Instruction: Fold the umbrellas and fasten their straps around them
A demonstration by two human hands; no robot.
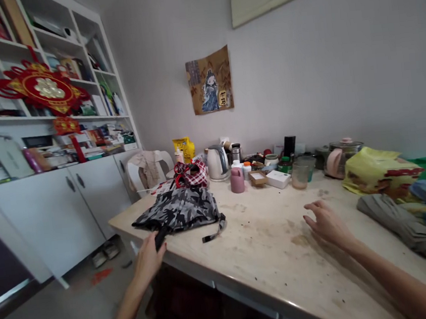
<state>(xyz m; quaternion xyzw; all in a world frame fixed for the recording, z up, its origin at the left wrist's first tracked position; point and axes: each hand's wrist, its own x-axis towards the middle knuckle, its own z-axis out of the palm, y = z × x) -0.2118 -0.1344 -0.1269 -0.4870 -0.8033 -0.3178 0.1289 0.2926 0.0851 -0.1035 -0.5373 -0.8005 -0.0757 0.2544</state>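
Presently, the camouflage umbrella is found loosely collapsed on the table, its strap not yet fastened, its handle gripped by curled fingers of the left hand, nothing held by the right hand's parted ones.

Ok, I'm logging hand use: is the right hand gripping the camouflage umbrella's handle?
No, the left hand grips the black handle of the camouflage umbrella, while the right hand is apart from it.

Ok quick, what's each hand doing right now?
Left hand: closed around the black handle of the camouflage umbrella.
Right hand: open, nothing seen in it.
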